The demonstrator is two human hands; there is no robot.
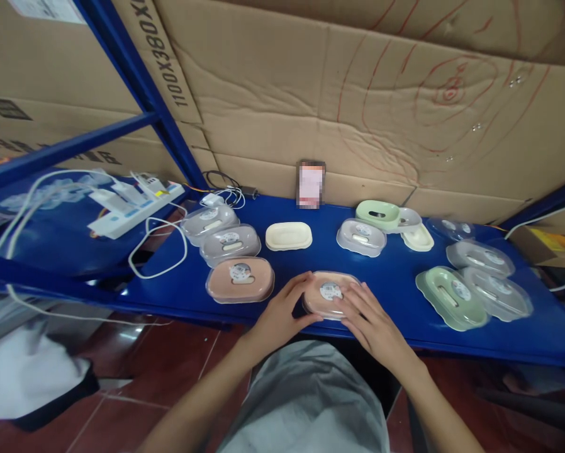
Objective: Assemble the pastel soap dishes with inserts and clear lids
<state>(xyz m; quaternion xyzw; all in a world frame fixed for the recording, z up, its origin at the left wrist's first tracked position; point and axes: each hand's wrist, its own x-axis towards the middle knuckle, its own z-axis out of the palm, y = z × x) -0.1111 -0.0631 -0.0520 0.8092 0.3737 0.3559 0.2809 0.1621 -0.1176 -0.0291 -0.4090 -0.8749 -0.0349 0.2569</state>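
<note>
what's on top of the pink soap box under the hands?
On the pink soap box: a clear lid with a round sticker, the left hand and right hand resting on its edges. Contents under the lid can't be made out.
</note>
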